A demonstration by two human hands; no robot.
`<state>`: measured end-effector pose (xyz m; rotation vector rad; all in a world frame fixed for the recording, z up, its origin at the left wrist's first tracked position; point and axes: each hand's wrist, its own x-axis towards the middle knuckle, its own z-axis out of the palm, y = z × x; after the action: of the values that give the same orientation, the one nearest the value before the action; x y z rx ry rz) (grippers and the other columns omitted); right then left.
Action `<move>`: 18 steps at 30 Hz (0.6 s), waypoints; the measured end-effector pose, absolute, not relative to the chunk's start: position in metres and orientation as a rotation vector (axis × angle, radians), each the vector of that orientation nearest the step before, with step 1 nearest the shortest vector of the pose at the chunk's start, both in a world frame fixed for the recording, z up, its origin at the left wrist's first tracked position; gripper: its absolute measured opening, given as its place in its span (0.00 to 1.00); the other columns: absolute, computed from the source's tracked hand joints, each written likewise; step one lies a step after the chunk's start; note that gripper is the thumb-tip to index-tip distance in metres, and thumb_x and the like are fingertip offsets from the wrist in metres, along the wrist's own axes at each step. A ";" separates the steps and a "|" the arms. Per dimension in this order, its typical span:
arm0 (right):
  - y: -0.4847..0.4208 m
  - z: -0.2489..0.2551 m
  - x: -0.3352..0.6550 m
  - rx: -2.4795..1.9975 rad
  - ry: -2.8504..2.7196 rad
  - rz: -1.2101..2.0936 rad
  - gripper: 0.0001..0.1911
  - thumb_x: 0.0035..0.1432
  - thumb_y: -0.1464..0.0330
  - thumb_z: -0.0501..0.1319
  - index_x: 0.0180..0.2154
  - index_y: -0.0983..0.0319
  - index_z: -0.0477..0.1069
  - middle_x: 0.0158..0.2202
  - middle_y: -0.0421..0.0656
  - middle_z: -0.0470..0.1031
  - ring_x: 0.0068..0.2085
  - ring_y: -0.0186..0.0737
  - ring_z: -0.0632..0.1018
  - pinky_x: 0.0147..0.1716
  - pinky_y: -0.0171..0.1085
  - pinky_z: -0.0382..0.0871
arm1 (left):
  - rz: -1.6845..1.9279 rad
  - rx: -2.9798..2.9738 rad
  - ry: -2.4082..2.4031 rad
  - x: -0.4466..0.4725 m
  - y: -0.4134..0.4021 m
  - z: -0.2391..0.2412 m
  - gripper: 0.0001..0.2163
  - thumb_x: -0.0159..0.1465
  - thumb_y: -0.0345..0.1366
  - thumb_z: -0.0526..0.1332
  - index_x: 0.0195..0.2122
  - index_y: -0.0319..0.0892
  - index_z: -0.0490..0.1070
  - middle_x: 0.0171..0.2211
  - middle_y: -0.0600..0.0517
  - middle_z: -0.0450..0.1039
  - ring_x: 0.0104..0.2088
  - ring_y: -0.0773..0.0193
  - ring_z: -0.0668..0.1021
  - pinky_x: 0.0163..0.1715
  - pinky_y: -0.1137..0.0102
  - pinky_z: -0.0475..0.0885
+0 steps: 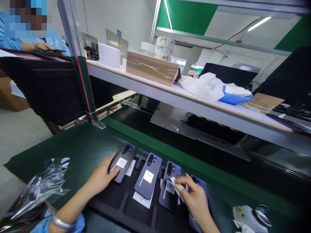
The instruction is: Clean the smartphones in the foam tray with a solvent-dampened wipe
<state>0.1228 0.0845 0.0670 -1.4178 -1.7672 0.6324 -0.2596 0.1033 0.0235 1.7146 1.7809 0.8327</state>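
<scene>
My left hand [103, 174] is closed around the lower left edge of a dark smartphone [119, 173], its thumb on the back near a white label. In my right hand [194, 197] a folded white wipe [178, 188] is pinched, at the label of another smartphone [167, 200]. Between the two hands lies a smartphone [143, 184] with its camera side up and a white label; a printed paper slip [143, 199] sticks out under it. A further smartphone [205, 186] is partly hidden behind my right hand. All rest on a black compartment tray [113, 205].
Clear plastic bags [46, 184] lie at left on the green work surface [89, 145]. A white bottle with a metal top [254, 218] stands at right. Above runs a shelf [150, 92] with a cardboard box [150, 68] and label rolls [165, 47]. A co-worker's hands [43, 47] show at upper left.
</scene>
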 end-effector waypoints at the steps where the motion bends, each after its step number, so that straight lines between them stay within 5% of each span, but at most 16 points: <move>1: 0.098 0.075 0.104 -1.367 -1.832 0.617 0.08 0.56 0.63 0.60 0.30 0.59 0.74 0.34 0.41 0.76 0.38 0.41 0.76 0.64 0.57 0.44 | 0.856 1.806 1.805 -0.250 0.099 0.026 0.31 0.64 0.49 0.54 0.64 0.36 0.56 0.66 0.41 0.53 0.65 0.45 0.58 0.63 0.49 0.54; 7: 0.166 0.079 0.019 -1.241 -2.155 0.494 0.09 0.54 0.77 0.59 0.30 0.58 0.74 0.32 0.38 0.77 0.38 0.37 0.74 0.61 0.55 0.46 | 0.424 2.449 1.228 -0.203 0.076 0.046 0.31 0.66 0.38 0.58 0.68 0.56 0.45 0.67 0.54 0.50 0.67 0.54 0.54 0.64 0.48 0.53; 13: 0.180 0.066 0.012 -1.241 -2.255 0.427 0.11 0.54 0.80 0.59 0.31 0.57 0.74 0.32 0.35 0.76 0.38 0.36 0.73 0.61 0.55 0.44 | 0.520 2.430 1.345 -0.214 0.075 0.038 0.27 0.69 0.42 0.53 0.67 0.55 0.46 0.67 0.53 0.50 0.66 0.55 0.56 0.64 0.47 0.54; 18: 0.178 0.064 0.018 -1.187 -2.295 0.372 0.13 0.53 0.81 0.58 0.33 0.58 0.73 0.32 0.35 0.76 0.37 0.35 0.73 0.62 0.54 0.44 | 0.829 2.390 1.966 -0.219 0.086 0.019 0.27 0.67 0.43 0.55 0.65 0.41 0.55 0.66 0.39 0.52 0.65 0.43 0.57 0.58 0.46 0.64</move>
<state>0.0182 0.1776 0.0641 -1.1870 -2.2945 0.3724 -0.2187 0.0865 0.0194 2.3898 1.9657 0.8286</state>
